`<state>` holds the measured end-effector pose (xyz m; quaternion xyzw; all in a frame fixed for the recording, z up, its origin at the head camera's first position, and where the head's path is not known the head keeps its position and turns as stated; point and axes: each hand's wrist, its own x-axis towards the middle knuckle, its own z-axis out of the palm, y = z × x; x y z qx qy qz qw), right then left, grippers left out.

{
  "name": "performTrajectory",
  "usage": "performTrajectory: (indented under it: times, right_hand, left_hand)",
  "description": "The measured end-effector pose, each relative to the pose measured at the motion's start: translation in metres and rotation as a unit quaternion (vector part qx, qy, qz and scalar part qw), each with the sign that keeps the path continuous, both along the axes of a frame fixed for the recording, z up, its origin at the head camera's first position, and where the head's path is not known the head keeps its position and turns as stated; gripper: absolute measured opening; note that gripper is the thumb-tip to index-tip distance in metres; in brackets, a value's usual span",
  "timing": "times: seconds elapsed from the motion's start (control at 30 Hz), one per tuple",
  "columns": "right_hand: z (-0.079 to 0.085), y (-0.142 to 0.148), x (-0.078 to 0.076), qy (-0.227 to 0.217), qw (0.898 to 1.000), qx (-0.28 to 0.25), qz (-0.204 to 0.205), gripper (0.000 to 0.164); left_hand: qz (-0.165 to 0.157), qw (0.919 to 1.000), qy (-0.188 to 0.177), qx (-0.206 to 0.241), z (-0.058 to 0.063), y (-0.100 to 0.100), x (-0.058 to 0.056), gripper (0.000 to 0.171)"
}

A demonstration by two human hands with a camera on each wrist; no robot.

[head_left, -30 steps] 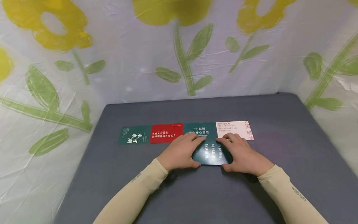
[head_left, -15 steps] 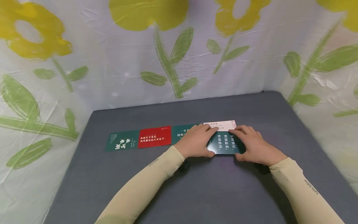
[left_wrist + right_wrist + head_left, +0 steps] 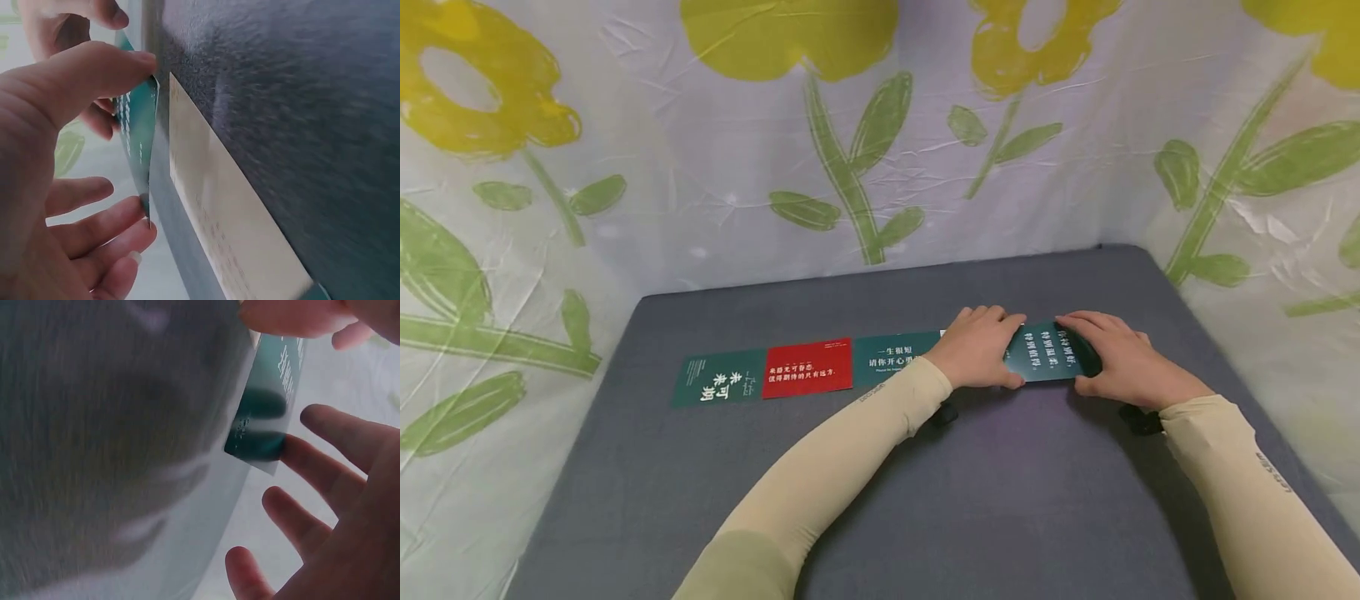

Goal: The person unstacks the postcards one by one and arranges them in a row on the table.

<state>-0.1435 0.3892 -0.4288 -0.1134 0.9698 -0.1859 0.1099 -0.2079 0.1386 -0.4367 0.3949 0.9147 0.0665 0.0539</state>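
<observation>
A dark green card with white lettering is pinched between both hands, just above the table. My left hand holds its left end, thumb on the near edge and fingertips at the far edge. At the other end my right hand grips it the same way. In the left wrist view the green card stands apart from a pale pink card lying on the table. From the head the left hand hides nearly all of that pink card. The right wrist view shows the green card's end by the right fingertips.
Left of the hands, a green card, a red card and another green card lie in a row on the dark grey table. Behind the table hangs a white curtain with yellow flowers.
Both hands have carried the green card to the right and away from me, from below the row to the right of the pink card. The view has turned rightward.
</observation>
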Motion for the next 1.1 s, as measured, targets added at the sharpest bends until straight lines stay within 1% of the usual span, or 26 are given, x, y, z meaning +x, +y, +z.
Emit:
performTrajectory:
  times: [0.23,0.37,0.53,0.7,0.93,1.1]
  right_hand:
    - [0.003,0.025,-0.016,-0.020,1.000,0.013,-0.013,0.099]
    - [0.002,0.035,-0.021,-0.037,0.999,0.017,-0.022,0.102]
    - [-0.002,0.046,-0.024,-0.048,0.998,0.016,-0.024,0.104]
    - [-0.008,0.052,-0.024,-0.053,0.998,0.017,-0.022,0.104]
    - [-0.013,0.055,-0.024,-0.059,0.998,0.018,-0.028,0.102]
    - [-0.014,0.056,-0.026,-0.067,0.997,0.022,-0.033,0.101]
  left_hand:
    - [0.014,0.9999,-0.004,-0.007,-0.002,0.036,-0.018,0.097]
    - [0.016,0.9996,-0.014,-0.019,-0.003,0.050,-0.023,0.097]
    - [0.026,0.9990,-0.027,-0.024,-0.007,0.062,-0.025,0.097]
    - [0.026,0.9988,-0.031,-0.027,-0.012,0.070,-0.024,0.097]
    - [0.029,0.9985,-0.042,-0.021,-0.019,0.073,-0.024,0.096]
    - [0.033,0.9982,-0.046,-0.021,-0.020,0.075,-0.024,0.096]
